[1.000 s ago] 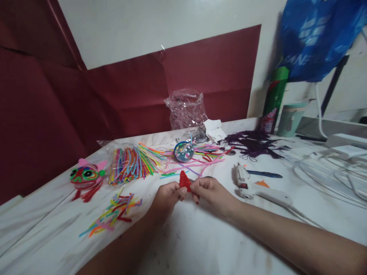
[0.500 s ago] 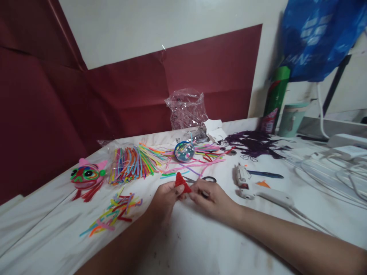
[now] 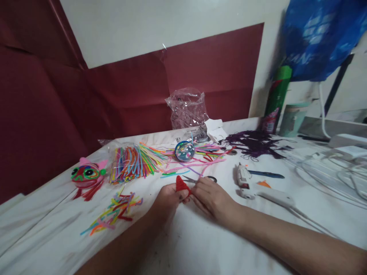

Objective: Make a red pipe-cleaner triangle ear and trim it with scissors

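Observation:
A small red triangle (image 3: 181, 185), seemingly made of coiled pipe cleaner, is pinched by its lower part between the thumb and fingers of my left hand (image 3: 169, 196). At its lower right corner the closed fingers of my right hand (image 3: 210, 198) take hold of it, though the fingertips are partly hidden. Just behind my right hand lie scissors (image 3: 189, 179), their blades pointing left and one dark handle loop showing. Cut pipe cleaner pieces (image 3: 114, 214) in mixed colours are scattered to the left of my left hand.
A pink pipe-cleaner figure (image 3: 86, 173) stands at far left, beside a bag of pipe cleaners (image 3: 134, 162). A decorated clear ball (image 3: 185, 151) sits behind my hands. To the right are a glue gun (image 3: 245, 181), a blue pen-like tool (image 3: 266, 174), purple yarn (image 3: 255, 143) and cables (image 3: 329, 172).
My right hand has turned over, its back now facing up more and its fingers laid forward. The red triangle has dropped slightly and tilted in my left hand.

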A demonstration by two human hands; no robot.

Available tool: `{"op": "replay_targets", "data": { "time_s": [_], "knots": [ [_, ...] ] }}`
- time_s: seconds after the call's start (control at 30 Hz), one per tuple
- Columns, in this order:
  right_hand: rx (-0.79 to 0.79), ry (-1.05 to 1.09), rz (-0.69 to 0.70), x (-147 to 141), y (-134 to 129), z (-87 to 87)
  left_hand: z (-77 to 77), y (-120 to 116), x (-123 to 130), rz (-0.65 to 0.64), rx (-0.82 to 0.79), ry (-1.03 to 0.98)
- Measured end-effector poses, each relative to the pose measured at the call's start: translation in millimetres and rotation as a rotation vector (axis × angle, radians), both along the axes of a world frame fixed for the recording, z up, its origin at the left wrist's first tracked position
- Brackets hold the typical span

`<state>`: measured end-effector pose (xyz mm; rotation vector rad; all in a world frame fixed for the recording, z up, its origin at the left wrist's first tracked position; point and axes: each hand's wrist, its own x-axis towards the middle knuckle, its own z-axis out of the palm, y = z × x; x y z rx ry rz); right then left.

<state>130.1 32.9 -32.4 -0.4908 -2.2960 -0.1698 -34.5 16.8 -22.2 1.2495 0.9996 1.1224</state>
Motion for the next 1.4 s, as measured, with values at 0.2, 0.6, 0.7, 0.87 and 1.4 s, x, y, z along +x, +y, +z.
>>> {"op": "replay_targets", "data": {
  "time_s": [0.2,0.6,0.7,0.87,1.4],
  "knots": [
    [0.026,0.013,0.052,1,2,1.7,6.4,-5,4,-0.003,0.052,0.009],
    [-0.881,0.398,0.063,-3,-3,13.9,-1.7,-1,-5,0.012,0.123,-0.001],
    [-0.995,0.458,0.093,-6,-3,12.4,-4.7,1,-4,0.01,0.13,0.041],
    [-1.191,0.607,0.12,-9,3,6.0,-1.3,4,-1,0.2,0.104,-0.111],
    [-1.254,0.55,0.08,-14,3,-1.1,-1.3,7,-12,0.288,0.195,0.087]
  ]
}}
